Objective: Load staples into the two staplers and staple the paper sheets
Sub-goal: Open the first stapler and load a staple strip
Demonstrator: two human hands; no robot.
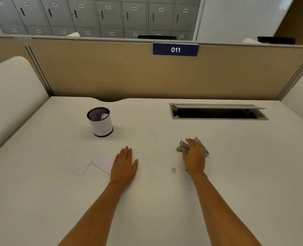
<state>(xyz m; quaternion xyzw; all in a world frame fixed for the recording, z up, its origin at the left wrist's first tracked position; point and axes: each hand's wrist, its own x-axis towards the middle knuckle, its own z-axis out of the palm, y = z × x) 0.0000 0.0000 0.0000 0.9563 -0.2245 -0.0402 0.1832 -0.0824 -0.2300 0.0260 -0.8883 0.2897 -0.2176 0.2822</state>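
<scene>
My left hand (124, 165) lies flat on the white desk, fingers together and holding nothing, its left edge beside two white paper sheets (92, 163). My right hand (195, 157) reaches over metal staplers (182, 147) on the right; grey parts stick out to its left and a silver arm (203, 146) shows to its right. The fingers cover the middle, so I cannot tell whether they grip anything. A short strip of staples (173, 170) lies on the desk just left of my right wrist.
A mesh pen cup (101, 122) with white paper wrapped around it stands at the back left. An open cable slot (218, 113) is sunk in the desk at the back right. A beige partition (111, 71) marked 011 closes the far edge.
</scene>
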